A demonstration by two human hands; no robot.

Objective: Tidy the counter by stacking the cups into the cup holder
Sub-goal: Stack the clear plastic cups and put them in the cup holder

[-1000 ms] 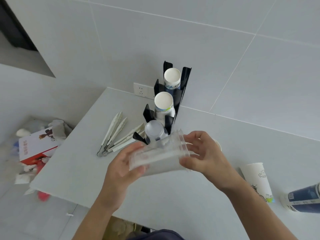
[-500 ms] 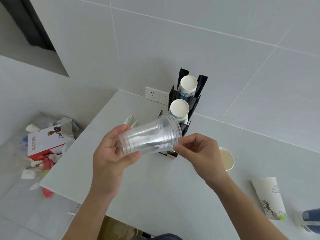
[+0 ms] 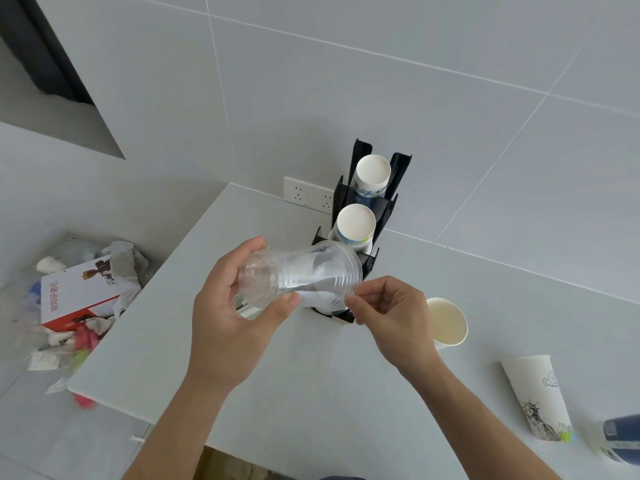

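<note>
Clear cups in hand, right in front of the holder

Your left hand [image 3: 228, 317] wraps its fingers [image 3: 280, 306] around the base end of the clear cup stack [image 3: 301, 277], lying tilted; your right hand [image 3: 391, 313] pinches the rim by its fingertips [image 3: 351, 301]. Just beyond those, the black cup holder [image 3: 384, 206] with paper cups; past your right knuckles, an open paper cup [image 3: 448, 322].

The stacked cups [image 3: 304, 275] are clear, glossy plastic with ribbed rims. The cup holder [image 3: 391, 199] is black plastic with a dull sheen, holding white paper cups [image 3: 372, 174]. The counter [image 3: 311, 393] is smooth and matt grey; the wall tiles [image 3: 381, 109] look smooth.
</note>
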